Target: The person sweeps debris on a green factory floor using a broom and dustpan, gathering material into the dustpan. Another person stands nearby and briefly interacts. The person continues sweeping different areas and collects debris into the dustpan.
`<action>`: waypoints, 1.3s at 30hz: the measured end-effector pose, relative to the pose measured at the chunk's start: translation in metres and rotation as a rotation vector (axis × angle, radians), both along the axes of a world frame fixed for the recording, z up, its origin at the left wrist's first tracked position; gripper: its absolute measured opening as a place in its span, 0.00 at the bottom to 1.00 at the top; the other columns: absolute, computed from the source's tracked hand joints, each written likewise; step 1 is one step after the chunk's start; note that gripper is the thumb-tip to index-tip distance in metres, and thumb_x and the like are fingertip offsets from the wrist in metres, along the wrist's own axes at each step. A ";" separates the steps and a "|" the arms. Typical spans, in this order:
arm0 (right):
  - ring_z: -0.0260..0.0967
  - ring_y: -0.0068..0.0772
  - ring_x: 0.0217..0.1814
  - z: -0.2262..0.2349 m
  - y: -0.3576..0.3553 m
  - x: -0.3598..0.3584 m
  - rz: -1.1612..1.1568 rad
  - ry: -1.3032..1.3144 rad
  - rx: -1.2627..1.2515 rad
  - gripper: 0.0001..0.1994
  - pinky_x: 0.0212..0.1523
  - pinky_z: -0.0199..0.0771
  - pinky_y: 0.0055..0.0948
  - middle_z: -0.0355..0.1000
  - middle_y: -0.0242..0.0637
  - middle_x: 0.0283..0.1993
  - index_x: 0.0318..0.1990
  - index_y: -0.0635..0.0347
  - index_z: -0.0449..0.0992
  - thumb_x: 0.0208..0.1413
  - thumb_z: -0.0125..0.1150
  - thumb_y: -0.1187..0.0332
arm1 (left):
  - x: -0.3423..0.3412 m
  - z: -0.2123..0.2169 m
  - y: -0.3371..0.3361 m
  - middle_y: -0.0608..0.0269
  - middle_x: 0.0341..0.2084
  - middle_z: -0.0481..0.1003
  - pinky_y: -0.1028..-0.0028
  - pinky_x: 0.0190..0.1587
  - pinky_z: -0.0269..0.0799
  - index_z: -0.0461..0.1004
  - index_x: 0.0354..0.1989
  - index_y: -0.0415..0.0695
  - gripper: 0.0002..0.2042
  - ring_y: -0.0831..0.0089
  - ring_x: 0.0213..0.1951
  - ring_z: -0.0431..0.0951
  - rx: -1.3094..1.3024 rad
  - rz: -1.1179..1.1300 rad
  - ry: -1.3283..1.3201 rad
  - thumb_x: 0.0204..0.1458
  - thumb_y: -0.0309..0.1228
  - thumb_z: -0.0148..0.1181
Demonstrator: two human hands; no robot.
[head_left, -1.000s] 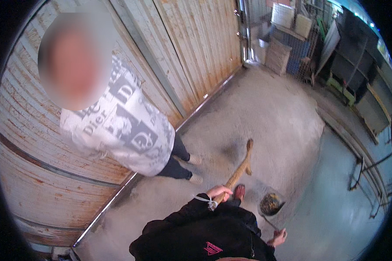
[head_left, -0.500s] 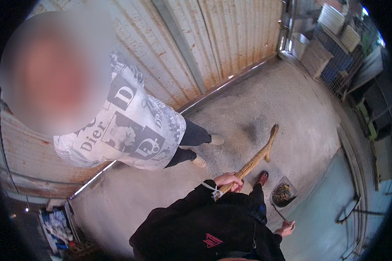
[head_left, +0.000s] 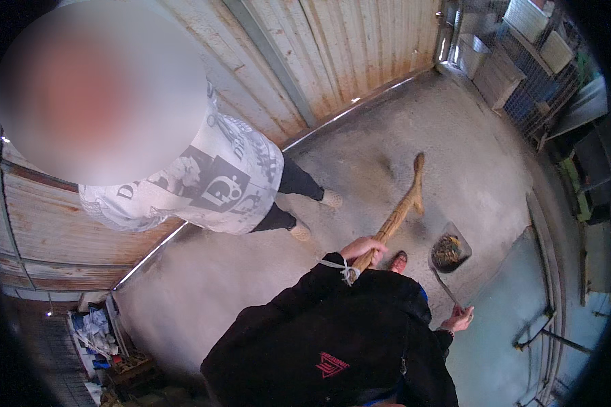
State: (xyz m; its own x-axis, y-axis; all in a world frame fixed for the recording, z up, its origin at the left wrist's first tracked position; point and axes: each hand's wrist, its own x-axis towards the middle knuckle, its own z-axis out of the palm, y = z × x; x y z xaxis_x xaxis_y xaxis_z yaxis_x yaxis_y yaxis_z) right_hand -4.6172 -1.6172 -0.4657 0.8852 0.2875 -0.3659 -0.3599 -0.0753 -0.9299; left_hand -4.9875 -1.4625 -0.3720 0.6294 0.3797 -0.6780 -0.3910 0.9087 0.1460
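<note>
My left hand (head_left: 364, 252) is wrapped round the near part of a long forked wooden stick (head_left: 395, 220). A white tie hangs at its near end, by my wrist. The stick slants away from me over the floor, its fork at the far end. Farther right, my right hand (head_left: 460, 319) grips the thin handle of a long-handled dustpan (head_left: 463, 245). Dry leaf-like litter (head_left: 447, 252) lies in the pan, which is ahead of that hand and to the right of the stick. One reddish-brown shoe (head_left: 399, 262) of mine shows between stick and pan.
Another person in a white patterned shirt (head_left: 241, 169) stands at the left on the concrete floor (head_left: 360, 169). Rusty corrugated metal walls (head_left: 366, 47) rise behind. Wire-mesh cages (head_left: 523, 74) stand at the far right; a pipe frame (head_left: 557, 339) is at the near right.
The dustpan and my right hand have moved forward, away from me. My left hand and the stick have gone forward as well. Both hands keep their hold.
</note>
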 end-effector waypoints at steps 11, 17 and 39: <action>0.60 0.29 0.26 -0.011 -0.034 0.010 0.075 0.023 -0.049 0.17 0.29 0.66 0.28 0.61 0.36 0.25 0.33 0.63 0.65 0.45 0.59 0.59 | 0.008 0.021 -0.072 0.71 0.14 0.59 0.88 0.14 0.61 0.56 0.25 0.44 0.07 0.87 0.14 0.61 -0.266 0.291 -0.265 0.47 0.24 0.48; 0.59 0.30 0.23 -0.035 -0.047 0.004 0.051 0.007 -0.077 0.17 0.28 0.66 0.30 0.63 0.38 0.24 0.33 0.64 0.68 0.43 0.60 0.59 | -0.004 0.025 -0.106 0.71 0.14 0.59 0.86 0.14 0.60 0.56 0.25 0.43 0.06 0.87 0.14 0.61 -0.244 0.256 -0.246 0.47 0.24 0.48; 0.66 0.36 0.25 -0.063 -0.041 0.020 0.033 0.019 -0.193 0.24 0.25 0.73 0.29 0.66 0.46 0.29 0.36 0.71 0.69 0.39 0.63 0.57 | -0.013 0.021 -0.111 0.74 0.10 0.58 0.86 0.13 0.57 0.58 0.17 0.47 0.10 0.86 0.12 0.60 0.060 0.196 -0.106 0.48 0.28 0.47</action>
